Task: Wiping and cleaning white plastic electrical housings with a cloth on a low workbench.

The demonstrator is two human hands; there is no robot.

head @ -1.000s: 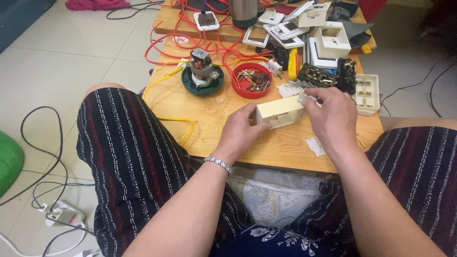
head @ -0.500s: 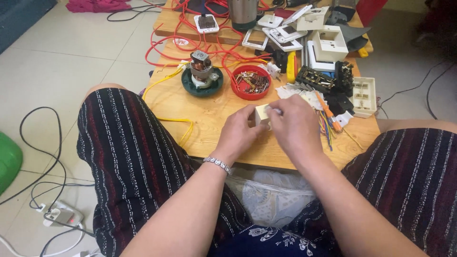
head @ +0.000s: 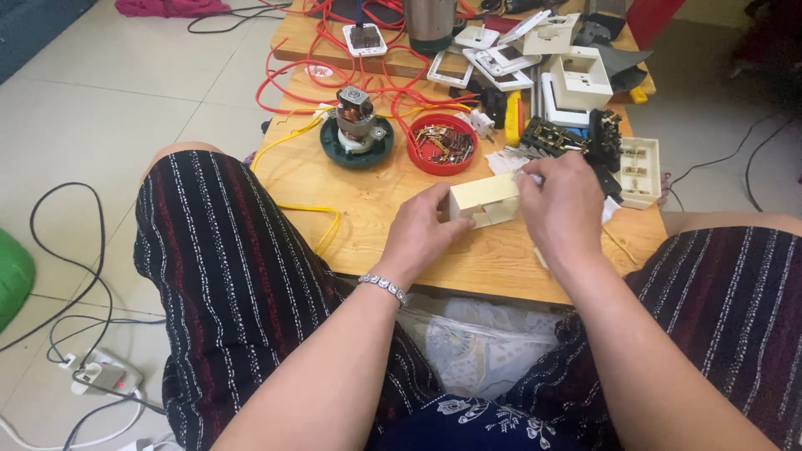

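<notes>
Cream plastic box (head: 484, 200), a small hollow wall-fitting shell, sits just above the low wooden table (head: 368, 209) near its front edge, held between both hands. Left hand (head: 422, 234) pinches its left end with thumb and fingers closed on it; right hand (head: 560, 205) is curled over its right end, gripping there. It looks light and rigid, with smooth faces likely a bit slippery and thin walls that could crack, so the 2 short ends seem the safest hold. Behind it stand a red bowl of metal bits (head: 443, 144) and a small motor (head: 357, 125).
</notes>
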